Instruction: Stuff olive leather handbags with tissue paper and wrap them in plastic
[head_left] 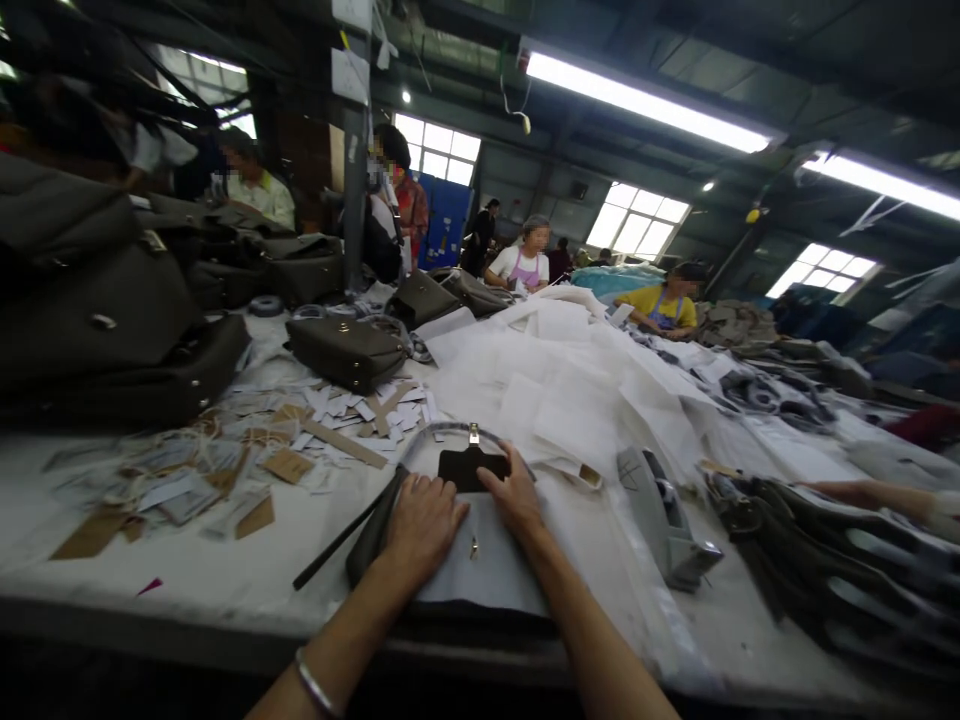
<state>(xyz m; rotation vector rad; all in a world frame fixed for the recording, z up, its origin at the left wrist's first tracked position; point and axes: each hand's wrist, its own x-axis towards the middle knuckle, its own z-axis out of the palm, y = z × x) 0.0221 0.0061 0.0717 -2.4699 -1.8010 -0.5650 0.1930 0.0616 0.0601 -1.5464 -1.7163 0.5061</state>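
Observation:
A dark handbag (367, 545) lies in front of me at the table's front edge, with a white sheet (487, 575) over its face and a small metal clasp (474, 548) showing in the middle. My left hand (426, 520) rests palm down on the sheet's left side, fingers stretched forward. At the bag's top, my right hand (516, 495) has its thumb on the right edge of a dark tag (459, 470) with a metal fitting above it. The undersides of both hands are hidden. A wrapped handle (442, 430) curves behind the tag; a dark strap (334, 550) sticks out left.
Paper tags (289, 465) are scattered at left, before a dark bag (352, 350) and a large bag pile (90, 300). White sheets (555, 380) are heaped ahead. A grey tape dispenser (667, 520) and more bags (817, 560) lie right, by another person's arm (874, 495). Co-workers sit beyond.

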